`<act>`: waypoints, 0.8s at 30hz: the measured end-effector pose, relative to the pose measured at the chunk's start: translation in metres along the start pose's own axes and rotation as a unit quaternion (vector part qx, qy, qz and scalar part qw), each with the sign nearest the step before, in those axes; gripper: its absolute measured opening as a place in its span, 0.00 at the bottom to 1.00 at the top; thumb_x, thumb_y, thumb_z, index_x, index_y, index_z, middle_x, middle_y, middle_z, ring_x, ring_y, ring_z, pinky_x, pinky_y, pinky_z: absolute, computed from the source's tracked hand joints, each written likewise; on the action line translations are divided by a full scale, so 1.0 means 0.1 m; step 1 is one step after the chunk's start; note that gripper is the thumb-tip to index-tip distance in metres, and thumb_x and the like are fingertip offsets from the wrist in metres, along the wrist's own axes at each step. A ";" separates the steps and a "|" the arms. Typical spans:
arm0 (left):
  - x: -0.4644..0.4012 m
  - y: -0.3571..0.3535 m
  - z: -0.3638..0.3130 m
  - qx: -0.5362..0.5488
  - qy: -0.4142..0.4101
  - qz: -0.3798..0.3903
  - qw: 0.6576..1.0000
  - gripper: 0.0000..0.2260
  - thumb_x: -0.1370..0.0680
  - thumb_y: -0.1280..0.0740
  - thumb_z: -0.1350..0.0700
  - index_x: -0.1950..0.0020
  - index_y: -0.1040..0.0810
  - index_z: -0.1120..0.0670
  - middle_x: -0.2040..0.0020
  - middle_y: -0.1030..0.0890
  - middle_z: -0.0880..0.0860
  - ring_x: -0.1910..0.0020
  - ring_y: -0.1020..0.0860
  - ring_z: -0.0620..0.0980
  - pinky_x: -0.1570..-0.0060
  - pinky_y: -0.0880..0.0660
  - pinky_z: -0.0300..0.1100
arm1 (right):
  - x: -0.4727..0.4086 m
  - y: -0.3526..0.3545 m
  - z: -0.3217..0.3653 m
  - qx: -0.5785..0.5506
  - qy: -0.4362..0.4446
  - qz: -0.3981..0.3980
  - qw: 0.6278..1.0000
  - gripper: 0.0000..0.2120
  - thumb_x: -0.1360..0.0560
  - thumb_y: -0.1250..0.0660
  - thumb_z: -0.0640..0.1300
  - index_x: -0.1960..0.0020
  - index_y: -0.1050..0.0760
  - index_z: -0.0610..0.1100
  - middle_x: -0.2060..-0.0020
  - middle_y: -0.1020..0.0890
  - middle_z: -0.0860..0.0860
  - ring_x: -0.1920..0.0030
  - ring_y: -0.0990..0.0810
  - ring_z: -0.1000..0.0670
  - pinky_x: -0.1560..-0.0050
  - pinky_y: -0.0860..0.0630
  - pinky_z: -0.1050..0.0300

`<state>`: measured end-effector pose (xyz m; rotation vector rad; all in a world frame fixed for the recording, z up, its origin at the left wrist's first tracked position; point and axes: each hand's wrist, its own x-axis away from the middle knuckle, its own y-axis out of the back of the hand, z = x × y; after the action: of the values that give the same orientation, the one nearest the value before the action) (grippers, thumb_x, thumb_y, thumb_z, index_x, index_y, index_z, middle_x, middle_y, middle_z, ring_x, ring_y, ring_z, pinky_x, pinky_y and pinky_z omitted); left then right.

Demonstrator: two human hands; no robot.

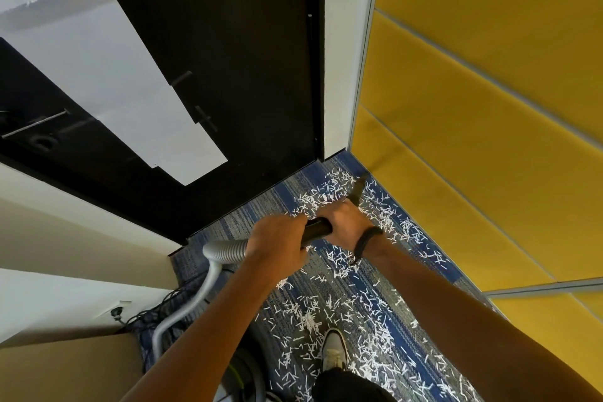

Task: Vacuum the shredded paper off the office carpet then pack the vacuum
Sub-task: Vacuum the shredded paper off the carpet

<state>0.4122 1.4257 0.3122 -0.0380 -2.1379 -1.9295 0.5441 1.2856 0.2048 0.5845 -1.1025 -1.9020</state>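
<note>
Both hands, left [277, 243] and right [346, 225], grip the black wand [318, 228]; arms outstretched over shredded paper [326, 313].

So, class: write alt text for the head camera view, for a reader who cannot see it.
Both hands, left hand and right hand, grip a black vacuum wand aimed at a carpet corner strewn with shredded paper. A grey hose trails back, left.
</note>
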 end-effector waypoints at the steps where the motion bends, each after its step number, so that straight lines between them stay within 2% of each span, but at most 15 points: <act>1: 0.03 0.01 0.02 0.002 -0.001 -0.002 1.000 0.23 0.21 0.28 0.45 0.29 0.27 0.49 0.45 0.16 0.49 0.49 0.17 0.49 0.48 0.19 0.45 | 0.00 -0.03 0.02 0.002 0.002 0.001 1.000 0.09 0.29 0.24 0.39 0.56 0.22 0.50 0.63 0.18 0.56 0.60 0.19 0.54 0.44 0.21 0.51; 8: 0.19 0.05 0.16 0.011 0.013 -0.013 1.000 0.21 0.21 0.28 0.45 0.30 0.26 0.49 0.45 0.16 0.47 0.48 0.17 0.48 0.46 0.19 0.45 | -0.12 -0.10 0.20 -0.011 0.028 0.002 1.000 0.11 0.29 0.25 0.39 0.58 0.24 0.52 0.65 0.20 0.57 0.63 0.25 0.58 0.44 0.23 0.53; 12: 0.23 0.07 0.25 0.004 0.024 -0.013 1.000 0.21 0.20 0.29 0.44 0.30 0.27 0.49 0.45 0.16 0.48 0.48 0.17 0.48 0.46 0.19 0.46 | -0.24 -0.13 0.28 -0.007 0.040 0.016 0.999 0.14 0.28 0.27 0.40 0.59 0.29 0.56 0.66 0.22 0.58 0.63 0.24 0.57 0.46 0.22 0.52; 15: 0.25 0.08 0.33 -0.001 0.033 -0.013 0.999 0.21 0.20 0.29 0.44 0.30 0.27 0.49 0.45 0.17 0.48 0.47 0.17 0.48 0.46 0.20 0.44 | -0.31 -0.18 0.33 -0.001 0.048 0.027 0.999 0.11 0.27 0.27 0.41 0.58 0.27 0.54 0.65 0.23 0.60 0.63 0.25 0.58 0.44 0.22 0.52; 19: 0.30 0.10 0.40 0.000 0.048 -0.007 0.999 0.22 0.21 0.29 0.43 0.30 0.27 0.49 0.45 0.16 0.49 0.48 0.16 0.49 0.47 0.19 0.45 | -0.38 -0.20 0.40 0.003 0.052 0.033 0.998 0.16 0.27 0.27 0.41 0.58 0.31 0.58 0.65 0.26 0.62 0.63 0.25 0.59 0.43 0.22 0.53; 24: 0.35 0.10 0.45 -0.015 0.063 -0.001 0.998 0.24 0.20 0.29 0.44 0.27 0.30 0.49 0.43 0.17 0.50 0.46 0.17 0.50 0.45 0.19 0.46 | -0.44 -0.20 0.52 -0.024 0.066 0.037 0.997 0.08 0.26 0.28 0.40 0.58 0.24 0.51 0.64 0.20 0.57 0.62 0.22 0.56 0.46 0.25 0.57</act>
<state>0.3728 1.4659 0.3259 0.0789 -2.0281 -1.9119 0.5212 1.3522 0.2132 0.6256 -0.9785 -1.7952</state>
